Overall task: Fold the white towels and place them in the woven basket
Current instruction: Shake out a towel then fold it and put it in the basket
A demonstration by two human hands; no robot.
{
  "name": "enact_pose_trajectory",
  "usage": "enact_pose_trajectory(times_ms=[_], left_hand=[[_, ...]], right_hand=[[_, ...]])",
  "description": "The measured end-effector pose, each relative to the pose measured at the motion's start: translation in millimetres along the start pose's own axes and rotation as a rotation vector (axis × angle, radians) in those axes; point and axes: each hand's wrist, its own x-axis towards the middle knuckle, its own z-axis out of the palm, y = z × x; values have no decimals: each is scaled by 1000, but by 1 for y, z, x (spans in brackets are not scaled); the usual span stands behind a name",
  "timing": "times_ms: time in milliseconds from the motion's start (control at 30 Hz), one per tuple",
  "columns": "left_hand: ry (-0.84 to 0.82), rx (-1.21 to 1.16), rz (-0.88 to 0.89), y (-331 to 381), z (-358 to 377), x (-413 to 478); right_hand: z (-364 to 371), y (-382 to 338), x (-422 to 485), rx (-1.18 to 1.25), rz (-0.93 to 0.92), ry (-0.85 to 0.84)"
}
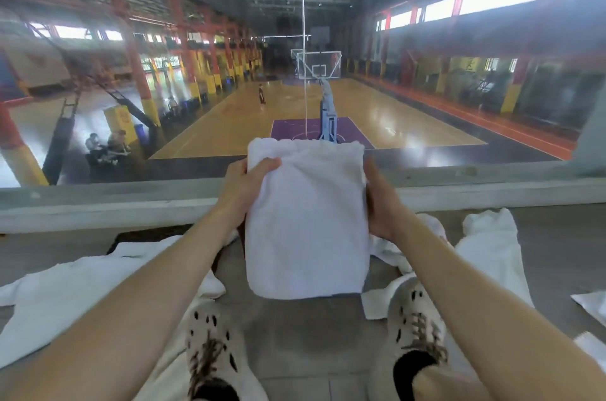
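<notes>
A folded white towel (pixel 306 220) hangs in the air in front of me, held up by both hands. My left hand (pixel 242 186) grips its upper left edge, thumb over the front. My right hand (pixel 382 204) grips the right edge, fingers hidden behind the cloth. Unfolded white towels lie on the floor: one at the left (pixel 82 289), one at the right (pixel 492 246), another between my right arm and the held towel (pixel 390 253). No woven basket is visible.
My two shoes (pixel 213 354) stand on the grey tiled floor below the towel. A low concrete ledge (pixel 131 204) with a glass pane runs across ahead, overlooking a basketball court. More towel corners (pixel 590 305) lie at the right edge.
</notes>
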Motion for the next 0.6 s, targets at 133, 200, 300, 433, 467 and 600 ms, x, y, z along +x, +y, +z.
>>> enact_pose_trajectory(times_ms=[133,200,300,433,467,600], left_hand=[[61,3,-104,-5,-11,40],[51,-60,-162,-5,-19,78],[-69,-169,-180,-5,-30,156],[-245,-199,-239,-31,-51,257],[-302,-155,-254,-41,-53,275],[-308,-95,-283,-83,-37,312]], right_hand=[[37,-8,47,-130,-60,273],[42,-17,87,-76,-40,326],[39,-46,168,-40,-16,325],[22,-77,283,-41,0,282],[16,-79,305,-40,5,282],[-7,-61,369,-56,79,294]])
